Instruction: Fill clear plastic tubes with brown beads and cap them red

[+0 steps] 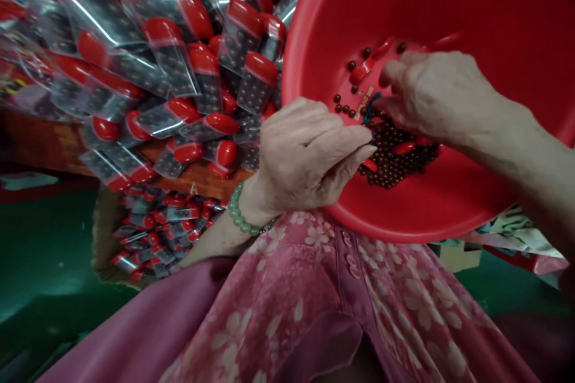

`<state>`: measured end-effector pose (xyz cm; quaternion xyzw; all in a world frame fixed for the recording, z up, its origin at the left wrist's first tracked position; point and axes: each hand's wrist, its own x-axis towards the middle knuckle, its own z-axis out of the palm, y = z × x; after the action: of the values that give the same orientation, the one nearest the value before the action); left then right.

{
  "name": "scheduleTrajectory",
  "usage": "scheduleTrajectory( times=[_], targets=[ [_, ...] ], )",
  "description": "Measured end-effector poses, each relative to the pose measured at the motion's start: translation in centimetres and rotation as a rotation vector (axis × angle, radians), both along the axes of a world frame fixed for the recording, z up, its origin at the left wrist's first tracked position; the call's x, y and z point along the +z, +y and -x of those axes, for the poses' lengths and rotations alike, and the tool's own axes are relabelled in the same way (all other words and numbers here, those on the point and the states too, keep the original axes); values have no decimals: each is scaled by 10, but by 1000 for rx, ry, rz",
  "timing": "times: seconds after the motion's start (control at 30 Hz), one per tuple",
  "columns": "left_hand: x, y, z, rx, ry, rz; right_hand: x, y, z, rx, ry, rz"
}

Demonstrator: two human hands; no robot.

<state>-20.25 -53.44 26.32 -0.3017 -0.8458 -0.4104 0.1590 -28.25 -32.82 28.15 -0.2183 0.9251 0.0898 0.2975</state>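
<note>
A red plastic basin (309, 42) tilts up in front of me, with a heap of small dark brown beads (395, 158) low in it. Several loose beads and red oval beads (362, 70) lie scattered above the heap. The fingertips of my right hand (435, 96) meet a blue cord (370, 108) and seem to pinch its upper end. My left hand (305, 155), with a green beaded bracelet (240, 212) on the wrist, has its fingers closed just above the heap. Nothing shows between those fingertips. A small tan piece (365, 102) lies beside the cord.
Many clear plastic bags (171, 60) of dark beads with red oval pieces are heaped at upper left on a wooden surface (193, 179). More bags fill a woven container (153, 233) below. A pink floral garment (291, 287) covers my lap, above a green floor (45, 239).
</note>
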Motion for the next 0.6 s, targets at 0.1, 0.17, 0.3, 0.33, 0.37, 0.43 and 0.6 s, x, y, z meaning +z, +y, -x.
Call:
scheduleTrajectory(
  times=[0.1,0.17,0.3,0.33,0.37,0.43,0.6],
  targets=[
    [1,-2,0,7,-65,-2,1,0,-30,113,-243,48],
    [-1,-3,0,-7,-24,3,-4,1,-49,147,-329,87],
    [-8,0,0,-7,59,-13,-14,1,-67,173,-334,148],
    [-10,2,-2,27,60,-52,-15,1,-68,189,-346,167],
    [-12,3,-5,85,60,-101,-14,2,-67,203,-356,177],
    [-16,1,-15,250,71,-181,-10,7,-62,211,-346,168],
    [-30,-34,-44,517,69,-93,0,48,-35,55,-77,343]
  ],
)
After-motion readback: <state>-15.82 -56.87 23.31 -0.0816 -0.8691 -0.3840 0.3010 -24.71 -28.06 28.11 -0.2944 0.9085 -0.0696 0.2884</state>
